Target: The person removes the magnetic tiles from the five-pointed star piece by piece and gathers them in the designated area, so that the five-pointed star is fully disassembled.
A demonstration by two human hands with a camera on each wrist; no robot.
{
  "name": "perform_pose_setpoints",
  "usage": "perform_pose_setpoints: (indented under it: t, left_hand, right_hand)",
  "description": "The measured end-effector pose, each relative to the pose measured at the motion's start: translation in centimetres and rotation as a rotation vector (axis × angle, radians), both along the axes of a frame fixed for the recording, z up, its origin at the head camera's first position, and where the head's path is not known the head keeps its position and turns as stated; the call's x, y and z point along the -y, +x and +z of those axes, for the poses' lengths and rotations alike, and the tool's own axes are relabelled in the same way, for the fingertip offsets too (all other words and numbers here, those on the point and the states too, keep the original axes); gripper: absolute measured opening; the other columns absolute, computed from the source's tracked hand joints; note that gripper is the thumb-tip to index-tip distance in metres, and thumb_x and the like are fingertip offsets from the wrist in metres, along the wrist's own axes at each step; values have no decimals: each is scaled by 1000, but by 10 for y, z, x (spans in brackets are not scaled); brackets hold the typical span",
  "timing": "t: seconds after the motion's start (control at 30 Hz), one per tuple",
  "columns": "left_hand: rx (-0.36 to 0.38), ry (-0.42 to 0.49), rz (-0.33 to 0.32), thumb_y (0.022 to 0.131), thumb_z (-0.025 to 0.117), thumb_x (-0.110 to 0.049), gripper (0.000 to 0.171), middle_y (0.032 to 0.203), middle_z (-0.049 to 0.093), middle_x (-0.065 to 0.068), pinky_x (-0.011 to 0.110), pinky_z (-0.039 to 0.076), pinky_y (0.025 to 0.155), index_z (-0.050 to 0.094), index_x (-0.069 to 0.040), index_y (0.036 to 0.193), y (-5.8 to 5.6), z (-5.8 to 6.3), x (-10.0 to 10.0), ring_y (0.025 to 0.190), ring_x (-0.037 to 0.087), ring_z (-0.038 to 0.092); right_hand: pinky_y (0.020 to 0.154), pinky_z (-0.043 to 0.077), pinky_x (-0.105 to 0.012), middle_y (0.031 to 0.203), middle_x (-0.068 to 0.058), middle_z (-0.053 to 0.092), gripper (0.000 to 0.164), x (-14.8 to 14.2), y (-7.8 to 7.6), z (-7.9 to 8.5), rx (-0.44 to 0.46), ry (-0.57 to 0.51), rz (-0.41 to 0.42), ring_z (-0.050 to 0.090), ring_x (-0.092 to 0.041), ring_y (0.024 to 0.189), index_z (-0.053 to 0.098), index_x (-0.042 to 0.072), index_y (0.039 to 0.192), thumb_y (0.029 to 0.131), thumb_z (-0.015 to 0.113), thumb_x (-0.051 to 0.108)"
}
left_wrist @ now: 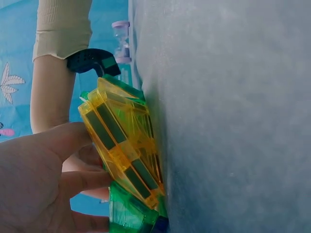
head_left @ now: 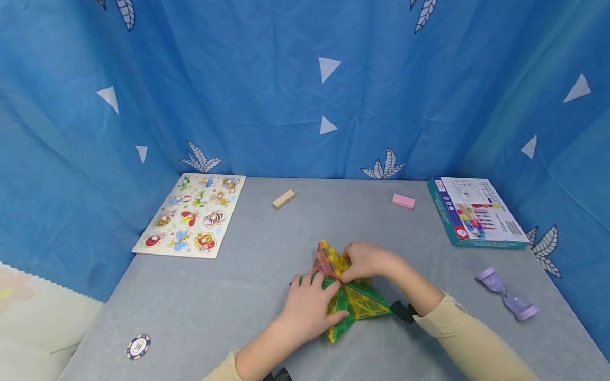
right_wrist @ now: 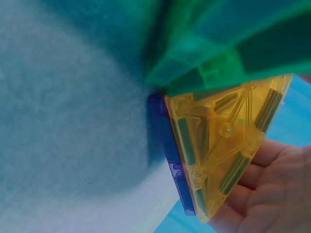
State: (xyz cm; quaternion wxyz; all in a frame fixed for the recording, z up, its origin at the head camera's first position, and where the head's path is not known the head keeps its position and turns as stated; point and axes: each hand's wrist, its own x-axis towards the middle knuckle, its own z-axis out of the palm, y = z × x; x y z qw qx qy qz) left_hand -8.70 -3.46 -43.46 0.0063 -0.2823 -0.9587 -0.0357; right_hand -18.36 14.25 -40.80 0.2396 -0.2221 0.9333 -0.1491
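A star-like build of see-through magnetic tiles (head_left: 364, 304), in green, yellow and red, sits on the grey table. My left hand (head_left: 307, 307) lies over its near left part with spread, bent fingers, holding the tiles between thumb and fingers. In the left wrist view, a yellow magnetic tile (left_wrist: 124, 136) with dark magnet strips leans beside that hand. My right hand (head_left: 369, 262), fingers curled, pinches the yellow tiles at the far side, next to a red tile (head_left: 324, 261). In the right wrist view, a purple tile (right_wrist: 170, 155) edges a yellow one; green tiles (right_wrist: 214, 63) loom close.
A wooden insect puzzle board (head_left: 186, 217) lies at the back left, a teal-edged box (head_left: 481, 214) at the back right. A wooden block (head_left: 284, 199), a pink block (head_left: 403, 201), a purple sand timer (head_left: 506, 293) and a poker chip (head_left: 138, 347) surround the build.
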Motion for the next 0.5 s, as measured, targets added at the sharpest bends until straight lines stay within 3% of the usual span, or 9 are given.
perform_pose_setpoints:
  t: [0.5]
  left_hand:
    - [-18, -13, 14, 82, 52, -66, 58, 113, 54, 9, 55, 42, 87, 53, -31, 128, 1, 2, -2, 111, 32, 51]
  right_hand:
    - [70, 47, -34, 100, -2, 58, 58, -4, 2, 1, -30, -104, -17, 50, -15, 78, 64, 2, 114, 67, 73, 35]
